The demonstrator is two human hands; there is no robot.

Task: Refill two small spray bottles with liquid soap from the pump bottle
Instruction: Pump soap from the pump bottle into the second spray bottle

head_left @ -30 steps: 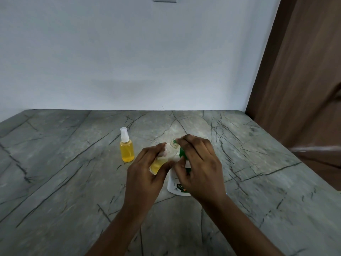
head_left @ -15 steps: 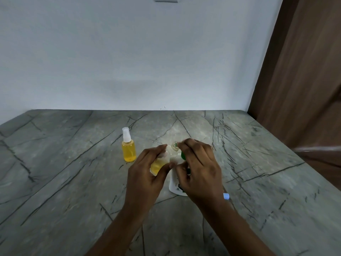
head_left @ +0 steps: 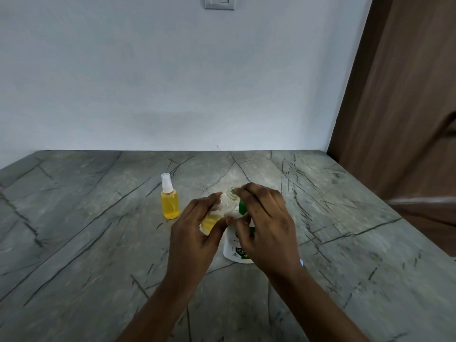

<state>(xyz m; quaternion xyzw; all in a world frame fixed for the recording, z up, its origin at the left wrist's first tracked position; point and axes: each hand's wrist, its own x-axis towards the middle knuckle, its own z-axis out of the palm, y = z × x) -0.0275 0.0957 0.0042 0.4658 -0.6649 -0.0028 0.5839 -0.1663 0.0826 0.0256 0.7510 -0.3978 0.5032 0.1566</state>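
Counting two sprayers [head_left: 169, 204] [head_left: 212, 219], one pump bottle [head_left: 233, 246]

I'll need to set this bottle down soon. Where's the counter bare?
The counter is bare left of the full spray bottle and along its right edge. Crowded between: left hand, right hand, open bottle, pump bottle.

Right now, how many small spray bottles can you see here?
2. One capped spray bottle stands alone on the counter, to the left; one open spray bottle is tilted in the left hand, beside the pump bottle. Another could hide behind the right hand.
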